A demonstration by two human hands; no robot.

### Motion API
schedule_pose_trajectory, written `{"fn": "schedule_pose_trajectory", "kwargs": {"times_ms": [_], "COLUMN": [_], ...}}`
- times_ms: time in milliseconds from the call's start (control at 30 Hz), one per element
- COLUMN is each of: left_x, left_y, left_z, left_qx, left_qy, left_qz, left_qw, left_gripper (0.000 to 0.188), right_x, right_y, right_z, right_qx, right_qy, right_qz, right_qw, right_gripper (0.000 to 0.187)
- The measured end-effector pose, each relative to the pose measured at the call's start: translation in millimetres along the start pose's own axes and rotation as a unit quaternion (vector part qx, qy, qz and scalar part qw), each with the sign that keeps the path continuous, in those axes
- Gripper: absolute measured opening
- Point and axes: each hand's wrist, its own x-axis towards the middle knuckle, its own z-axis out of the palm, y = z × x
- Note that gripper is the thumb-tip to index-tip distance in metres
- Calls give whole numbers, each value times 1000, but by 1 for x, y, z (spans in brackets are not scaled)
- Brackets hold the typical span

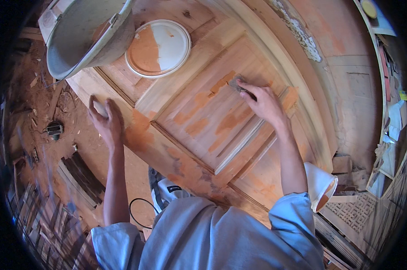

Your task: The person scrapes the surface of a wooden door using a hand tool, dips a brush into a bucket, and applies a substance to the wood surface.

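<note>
A wooden panelled door point(199, 105), patched with orange filler, lies across in front of me. My right hand point(264, 101) presses a small grey pad point(236, 83) onto its middle panel, at the end of an orange streak; whether the pad is a rag, sponge or abrasive I cannot tell. At the door's left edge is my left hand point(108, 120), its fingers curled round something pale that I cannot make out. A round white lid point(174, 47), half covered with orange paste, lies on the far part of the door, beyond both hands.
A grey bucket point(84, 38) with a wire handle stands at the far left, beside the lid. A white tub point(320, 184) with orange inside is right of my right forearm. Dark curved wood pieces point(82, 177) lie on the dirt floor; another panelled door point(354, 90) is at right.
</note>
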Motion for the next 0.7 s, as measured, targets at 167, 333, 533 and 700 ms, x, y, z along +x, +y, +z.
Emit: {"fn": "schedule_pose_trajectory", "kwargs": {"times_ms": [167,333,533,700], "left_x": [0,4,6,4], "left_y": [5,-4,-16,-9], "left_z": [1,-2,0,2], "left_qx": [18,37,6,2], "left_qy": [-6,-5,1,-8], "left_qz": [22,34,49,6], "left_qw": [1000,999,999,1000], "left_gripper": [57,61,59,57], "right_x": [18,13,29,20], "right_y": [14,12,19,31], "right_z": [6,-8,-15,-8], "right_qx": [-3,-17,0,-50], "right_qy": [27,-6,14,41], "right_qz": [-10,7,-32,-2], "right_qw": [1000,1000,999,998], "right_gripper": [39,39,40,37]}}
